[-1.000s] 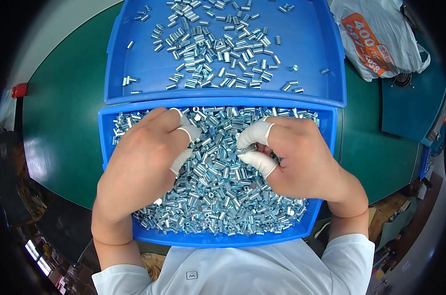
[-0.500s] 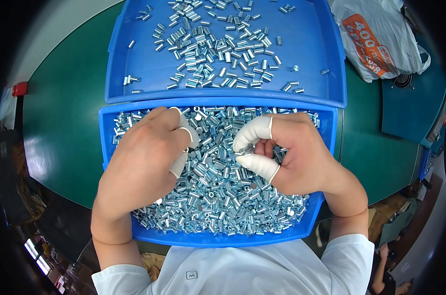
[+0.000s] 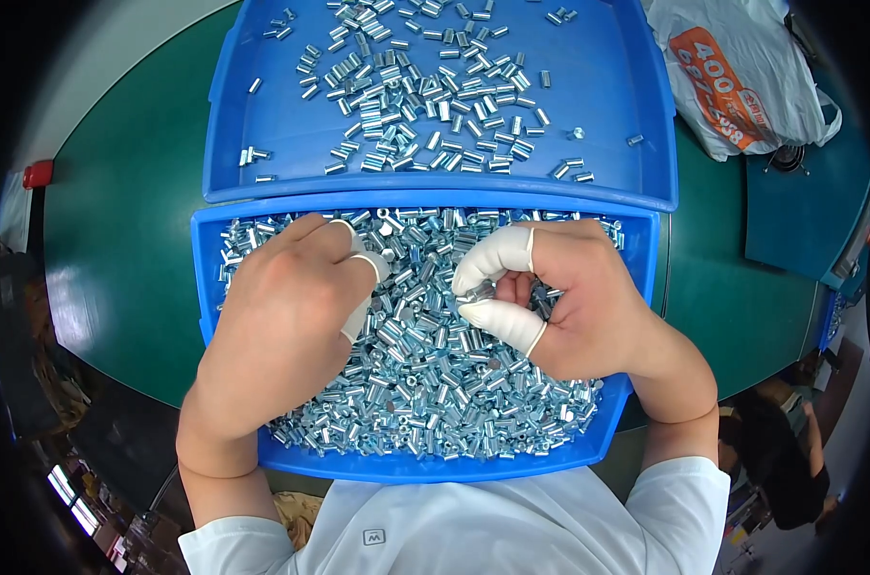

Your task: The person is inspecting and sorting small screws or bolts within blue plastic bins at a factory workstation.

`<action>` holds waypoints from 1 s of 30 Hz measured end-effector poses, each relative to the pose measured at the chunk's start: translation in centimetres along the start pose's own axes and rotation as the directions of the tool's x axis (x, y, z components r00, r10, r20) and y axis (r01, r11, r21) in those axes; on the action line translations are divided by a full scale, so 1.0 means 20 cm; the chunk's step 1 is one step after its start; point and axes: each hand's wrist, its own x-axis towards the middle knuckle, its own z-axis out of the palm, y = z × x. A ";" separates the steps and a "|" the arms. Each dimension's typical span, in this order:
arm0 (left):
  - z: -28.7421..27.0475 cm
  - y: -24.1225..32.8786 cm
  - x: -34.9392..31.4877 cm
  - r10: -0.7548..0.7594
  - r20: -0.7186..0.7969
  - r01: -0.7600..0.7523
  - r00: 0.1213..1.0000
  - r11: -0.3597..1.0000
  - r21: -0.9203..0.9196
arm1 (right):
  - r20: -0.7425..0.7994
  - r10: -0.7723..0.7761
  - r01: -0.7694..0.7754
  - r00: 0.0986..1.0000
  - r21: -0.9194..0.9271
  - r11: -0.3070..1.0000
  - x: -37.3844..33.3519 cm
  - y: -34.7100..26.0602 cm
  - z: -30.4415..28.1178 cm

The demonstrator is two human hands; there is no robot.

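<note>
A blue plastic bin [image 3: 425, 470] directly before me holds a deep heap of small silvery rivet nuts [image 3: 420, 374]. Over its right half, my right hand [image 3: 583, 302] pinches a rivet nut [image 3: 480, 292] between thumb and forefinger, both in white finger cots. My left hand [image 3: 286, 302] hovers above the left half, its cotted fingers curled inward. The back of that hand hides whatever its fingertips hold. Beyond the bin, a shallower blue tray [image 3: 603, 86] carries a loose spread of rivet nuts [image 3: 435, 96], densest around its middle.
Both containers rest on a green table [image 3: 128, 230]. A white plastic bag [image 3: 780, 77] with an orange print lies at the far right, beside a blue-green box-like unit [image 3: 799, 216]. A small red object [image 3: 38, 173] is at the left edge. Another person [image 3: 785, 460] in dark clothing is at lower right.
My left hand has turned and shifted slightly, hiding more of its thumb and fingertips. The right hand keeps its pinch in place. The other person has come further into view at lower right.
</note>
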 end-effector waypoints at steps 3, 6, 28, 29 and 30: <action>0.01 -0.01 0.00 -0.023 -0.005 0.023 1.000 1.000 -0.019 | -0.009 -0.007 0.007 1.000 -0.002 1.000 0.00 0.00 0.00; 0.01 -0.02 0.01 -0.051 -0.052 0.045 0.997 0.993 -0.106 | -0.029 -0.021 0.021 0.999 -0.004 1.000 0.01 0.00 0.00; 0.09 0.05 0.05 0.083 -0.292 -0.219 0.953 0.855 -0.471 | 0.054 0.133 -0.141 0.990 0.192 0.971 0.00 -0.02 -0.02; 0.09 0.05 0.05 0.084 -0.292 -0.220 0.953 0.853 -0.473 | 0.053 0.136 -0.144 0.989 0.190 0.971 0.00 -0.01 -0.02; 0.09 0.05 0.05 0.071 -0.287 -0.205 0.955 0.859 -0.470 | 0.061 0.159 -0.169 0.985 0.239 0.956 -0.01 0.00 -0.01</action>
